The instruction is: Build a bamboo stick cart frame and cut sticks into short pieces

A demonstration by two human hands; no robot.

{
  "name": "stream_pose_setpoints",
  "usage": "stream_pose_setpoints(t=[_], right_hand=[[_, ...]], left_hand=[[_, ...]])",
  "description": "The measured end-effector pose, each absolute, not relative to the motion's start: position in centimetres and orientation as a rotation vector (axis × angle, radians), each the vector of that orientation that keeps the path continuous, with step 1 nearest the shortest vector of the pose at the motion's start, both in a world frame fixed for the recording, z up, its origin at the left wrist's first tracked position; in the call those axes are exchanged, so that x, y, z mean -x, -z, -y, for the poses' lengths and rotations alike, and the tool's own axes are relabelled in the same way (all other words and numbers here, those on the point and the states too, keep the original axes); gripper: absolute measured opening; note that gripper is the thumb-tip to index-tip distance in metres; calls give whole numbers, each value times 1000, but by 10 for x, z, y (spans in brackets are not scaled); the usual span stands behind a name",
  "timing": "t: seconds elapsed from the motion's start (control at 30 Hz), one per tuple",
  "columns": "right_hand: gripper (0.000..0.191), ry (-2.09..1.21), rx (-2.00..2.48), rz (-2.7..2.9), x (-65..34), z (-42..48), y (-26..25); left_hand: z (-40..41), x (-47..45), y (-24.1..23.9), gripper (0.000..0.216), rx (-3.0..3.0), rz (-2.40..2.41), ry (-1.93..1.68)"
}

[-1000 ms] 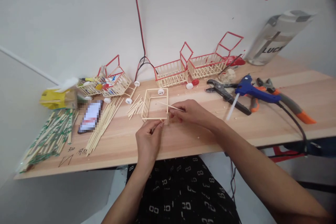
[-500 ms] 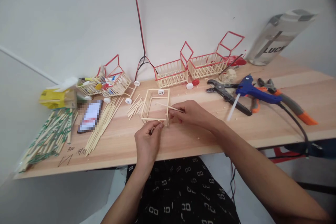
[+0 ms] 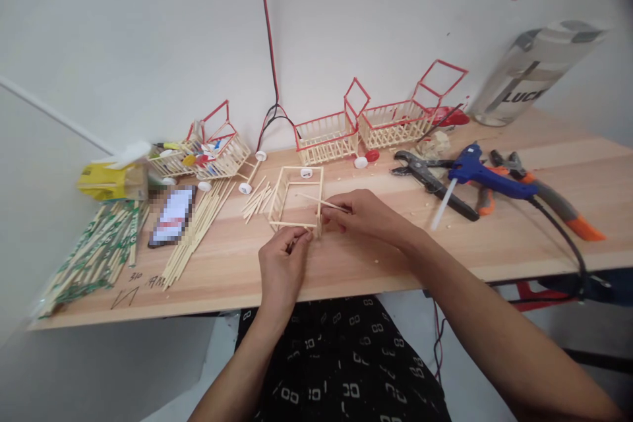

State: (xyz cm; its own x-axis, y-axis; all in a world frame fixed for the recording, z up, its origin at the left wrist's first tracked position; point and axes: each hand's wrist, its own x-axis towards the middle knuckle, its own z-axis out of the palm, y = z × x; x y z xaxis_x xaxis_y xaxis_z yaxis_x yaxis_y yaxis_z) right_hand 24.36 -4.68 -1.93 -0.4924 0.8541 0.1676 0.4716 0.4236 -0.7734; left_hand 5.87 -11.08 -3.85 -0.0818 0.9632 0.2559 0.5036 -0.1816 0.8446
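A small open box frame of pale wooden sticks [image 3: 289, 198] stands on the wooden table [image 3: 346, 257] in front of me. My left hand [image 3: 283, 264] pinches the frame's near bottom rail with thumb and fingertips. My right hand [image 3: 363, 212] is closed at the frame's near right corner and holds a thin loose stick [image 3: 319, 200] that slants across the frame. Short cut sticks [image 3: 256, 199] lie just left of the frame.
Two red-trimmed stick baskets [image 3: 366, 128] stand by the wall, a third [image 3: 212, 151] at left. A blue glue gun [image 3: 487, 179], pliers [image 3: 428, 175] and orange-handled cutters [image 3: 554, 198] lie right. Long sticks [image 3: 195, 231], a phone [image 3: 172, 216] and packed chopsticks [image 3: 91, 254] lie left.
Only the camera view shifted slightly; both hands keep the same hold on the frame and the stick.
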Motion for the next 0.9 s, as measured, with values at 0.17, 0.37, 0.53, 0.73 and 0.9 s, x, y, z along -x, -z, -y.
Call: stream_pose_setpoints(t=[0.17,0.37,0.53,0.73,0.9], right_hand=[[33,-908,1106,2121,-244,47,21],[31,-937,1091,2112,-244,47,20],[32,-937,1097,2114,-243,47,20],[33,-922,1148,2087,-245,46,18],[34,-961,1186,2008,-249,42,17]], left_hand=[[111,-59,39,15,-1692,-1589,-1198],[110,-59,41,14,-1685,-1572,-1212],[110,-59,41,14,-1677,-1545,-1218],[112,-58,38,14,-1586,-1555,-1240],[114,-48,35,21,-1348,-1383,-1269]])
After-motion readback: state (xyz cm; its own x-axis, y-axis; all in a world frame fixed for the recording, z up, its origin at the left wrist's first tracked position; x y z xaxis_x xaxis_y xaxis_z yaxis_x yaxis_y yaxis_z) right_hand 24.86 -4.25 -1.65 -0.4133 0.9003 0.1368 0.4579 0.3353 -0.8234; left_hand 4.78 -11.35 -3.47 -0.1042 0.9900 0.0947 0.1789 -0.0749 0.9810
